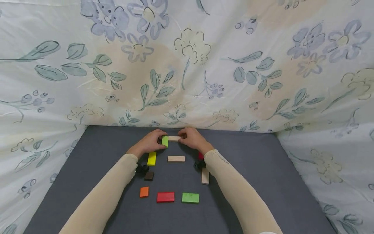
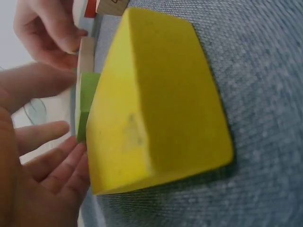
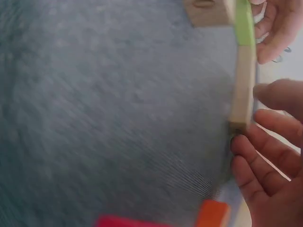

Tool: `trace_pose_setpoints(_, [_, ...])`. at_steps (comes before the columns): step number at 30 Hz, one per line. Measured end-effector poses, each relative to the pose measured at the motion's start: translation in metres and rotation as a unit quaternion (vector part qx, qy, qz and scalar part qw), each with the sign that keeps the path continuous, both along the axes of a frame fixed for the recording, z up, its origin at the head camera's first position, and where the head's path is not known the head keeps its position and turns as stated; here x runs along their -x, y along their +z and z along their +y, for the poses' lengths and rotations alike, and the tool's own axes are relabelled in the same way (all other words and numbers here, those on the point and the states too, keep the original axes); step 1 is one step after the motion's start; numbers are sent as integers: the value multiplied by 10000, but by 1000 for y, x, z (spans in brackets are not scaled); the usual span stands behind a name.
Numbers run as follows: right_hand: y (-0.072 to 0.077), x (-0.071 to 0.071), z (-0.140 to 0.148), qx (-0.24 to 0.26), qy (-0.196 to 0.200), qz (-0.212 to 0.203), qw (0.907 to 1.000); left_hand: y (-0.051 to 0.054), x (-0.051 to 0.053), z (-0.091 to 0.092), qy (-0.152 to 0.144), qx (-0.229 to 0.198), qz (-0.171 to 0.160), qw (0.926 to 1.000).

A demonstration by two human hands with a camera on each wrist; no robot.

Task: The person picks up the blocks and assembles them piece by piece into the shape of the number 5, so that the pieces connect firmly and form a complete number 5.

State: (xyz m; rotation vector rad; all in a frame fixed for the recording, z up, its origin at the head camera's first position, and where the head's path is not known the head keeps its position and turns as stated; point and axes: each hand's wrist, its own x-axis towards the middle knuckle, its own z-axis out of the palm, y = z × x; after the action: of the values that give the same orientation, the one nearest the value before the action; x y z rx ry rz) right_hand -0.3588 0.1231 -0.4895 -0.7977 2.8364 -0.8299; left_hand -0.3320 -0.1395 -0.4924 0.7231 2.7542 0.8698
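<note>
A green block (image 1: 165,141) and a plain wooden block (image 1: 174,138) lie end to side at the table's far edge. The left hand (image 1: 150,142) pinches the green block between thumb and fingers. At the wooden block's right end, the right hand (image 1: 193,139) holds it with thumb and fingertips. In the right wrist view the wooden block (image 3: 244,85) meets the green block (image 3: 244,23), with the right hand (image 3: 274,151) around its free end. A yellow block (image 2: 156,104) fills the left wrist view's middle, beside the left hand (image 2: 42,156).
Nearer on the grey table (image 1: 242,182) lie a wooden block (image 1: 176,159), dark block (image 1: 149,176), orange block (image 1: 144,192), red block (image 1: 165,197), green block (image 1: 190,198) and another wooden block (image 1: 205,176). A red piece (image 1: 200,156) is partly behind the right wrist. Flowered cloth (image 1: 187,81) hangs behind.
</note>
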Motion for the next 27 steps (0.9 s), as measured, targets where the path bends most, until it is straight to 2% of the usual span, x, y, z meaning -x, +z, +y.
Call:
trace_pose_setpoints(4, [10,0,14,307,-131,77,9994,6,-4,1,-45,135,306,9994])
trace_pose_setpoints(8, [21,2,33,428,-329,115,9985,12,-7,6,-448,531,635,9956])
trace_pose_setpoints(11, [23,1,48,287,-505,9,9983,13,-10,10,-718,837,757,9910])
trace_pose_setpoints(15, [19,-2,64,-20,-571,-150,9983,12,-14,14,-818,1027,785,9882])
trace_pose_setpoints(19, [10,-6,74,-246,-474,-358,9979,10,-16,14,-934,1126,764,9863])
trace_pose_setpoints(27, [-1,-13,80,-207,-514,-535,9970,10,-13,15,-1063,1243,844,9829])
